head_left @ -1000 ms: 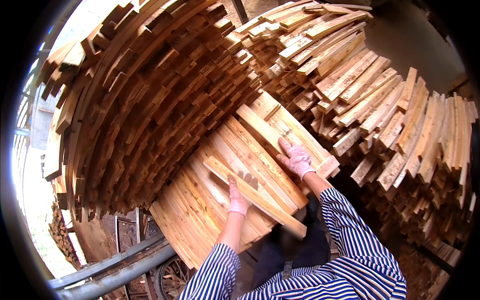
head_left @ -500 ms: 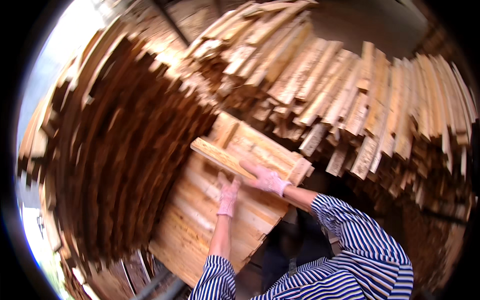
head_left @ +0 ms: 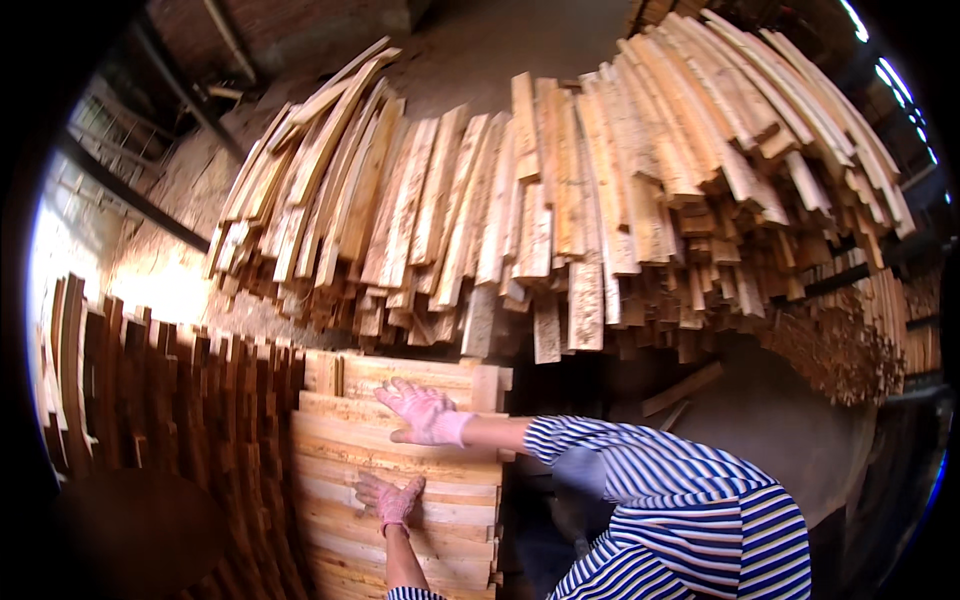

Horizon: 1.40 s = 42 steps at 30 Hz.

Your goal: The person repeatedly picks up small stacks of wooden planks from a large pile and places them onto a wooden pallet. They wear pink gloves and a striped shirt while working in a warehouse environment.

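Observation:
Wooden boards [head_left: 455, 517] lie side by side in a flat layer on a stack in front of me. My right hand [head_left: 428, 412], in a pink knit glove, rests with spread fingers on a plank [head_left: 335, 406] near the far end of this layer. Nearer to me, my left hand [head_left: 390, 500], gloved the same way, is over the boards with its fingers apart. Neither hand is wrapped round a board. At the far edge of the stack, a short block [head_left: 486, 388] sits at the right corner.
A large pile of loose planks [head_left: 550, 200] spans the far side, many ends sticking out toward me. Tall stacked boards [head_left: 190, 400] stand close on the left. Dark metal bars [head_left: 140, 195] slant at the far left. A loose piece of wood [head_left: 683, 388] lies on the floor [head_left: 770, 420] at right.
The view has swung to the right. The plank that lay at a slant under my hands now lies level with the other boards. My hands have moved farther apart.

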Tool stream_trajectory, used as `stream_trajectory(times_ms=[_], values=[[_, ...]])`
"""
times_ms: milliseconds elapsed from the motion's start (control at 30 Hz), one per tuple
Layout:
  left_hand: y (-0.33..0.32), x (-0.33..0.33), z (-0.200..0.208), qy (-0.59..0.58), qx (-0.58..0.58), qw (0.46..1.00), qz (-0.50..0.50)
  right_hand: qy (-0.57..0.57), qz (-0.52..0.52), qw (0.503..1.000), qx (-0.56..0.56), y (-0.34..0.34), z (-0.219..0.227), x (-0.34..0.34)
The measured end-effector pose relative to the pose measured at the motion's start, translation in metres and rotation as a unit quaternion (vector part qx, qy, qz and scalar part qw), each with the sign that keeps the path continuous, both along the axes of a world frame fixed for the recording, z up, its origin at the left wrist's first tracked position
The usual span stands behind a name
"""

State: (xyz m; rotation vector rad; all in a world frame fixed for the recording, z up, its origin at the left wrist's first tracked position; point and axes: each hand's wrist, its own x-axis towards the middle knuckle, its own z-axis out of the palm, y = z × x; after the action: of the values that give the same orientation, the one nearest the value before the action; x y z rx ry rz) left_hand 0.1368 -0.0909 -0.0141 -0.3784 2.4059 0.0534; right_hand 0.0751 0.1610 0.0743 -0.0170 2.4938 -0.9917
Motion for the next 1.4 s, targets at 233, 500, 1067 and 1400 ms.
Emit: stream_trajectory(times_ms=[233, 500, 1067, 1400], values=[[0.191, -0.088, 0.069, 0.169, 0.353, 0.919, 0.052, 0.241, -0.482, 0.841, -0.034, 0.161, 0.088, 0.154], [0.57, -0.155, 0.132, 0.209, 0.475, 0.818, -0.248, 0.004, -0.639, 0.53, -0.558, 0.22, 0.005, 0.185], [0.611, -0.256, 0.091, -0.123, 0.538, 0.78, -0.294, 0.023, -0.524, 0.648, -0.552, 0.237, 0.013, 0.116], [0.419, -0.129, 0.199, 0.08, 0.41, 0.873, -0.251, 0.032, -0.494, 0.583, -0.644, 0.238, 0.018, 0.167]])
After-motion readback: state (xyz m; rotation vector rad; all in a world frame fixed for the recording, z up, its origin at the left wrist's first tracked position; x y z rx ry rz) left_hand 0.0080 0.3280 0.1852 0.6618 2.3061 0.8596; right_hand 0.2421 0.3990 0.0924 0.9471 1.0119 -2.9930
